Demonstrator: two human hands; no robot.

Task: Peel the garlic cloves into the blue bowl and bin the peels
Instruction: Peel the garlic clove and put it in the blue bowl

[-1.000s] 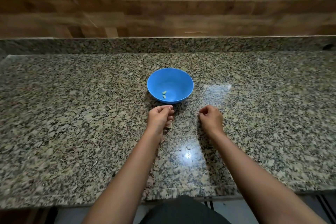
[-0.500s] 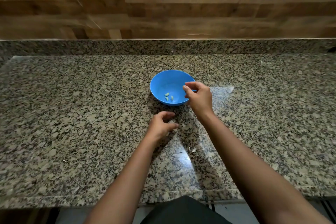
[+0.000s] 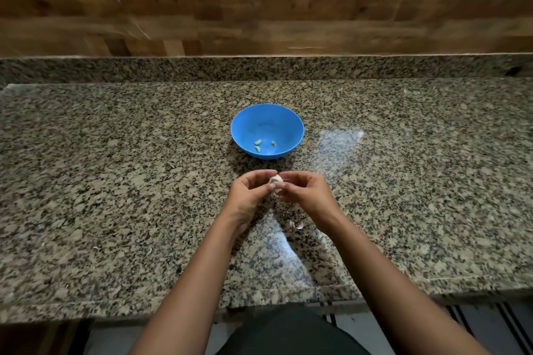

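Note:
A blue bowl (image 3: 267,112) stands on the granite counter with three peeled garlic cloves (image 3: 257,142) lying in its near side. Just in front of the bowl, my left hand (image 3: 250,192) and my right hand (image 3: 305,191) meet above the counter. Between them is a whitish piece of garlic (image 3: 276,179) with its skin on; both hands pinch it with their fingertips. Loose garlic peels (image 3: 294,224) lie on the counter beneath my right wrist.
The granite counter (image 3: 115,181) stretches wide to both sides, with a granite upstand and a wooden wall behind. Its front edge runs just below my forearms. A few small peel scraps (image 3: 95,247) lie at the near left.
My right hand has come back from over the bowl to meet my left hand. A third clove now lies in the bowl. Both hands now hold the garlic piece together.

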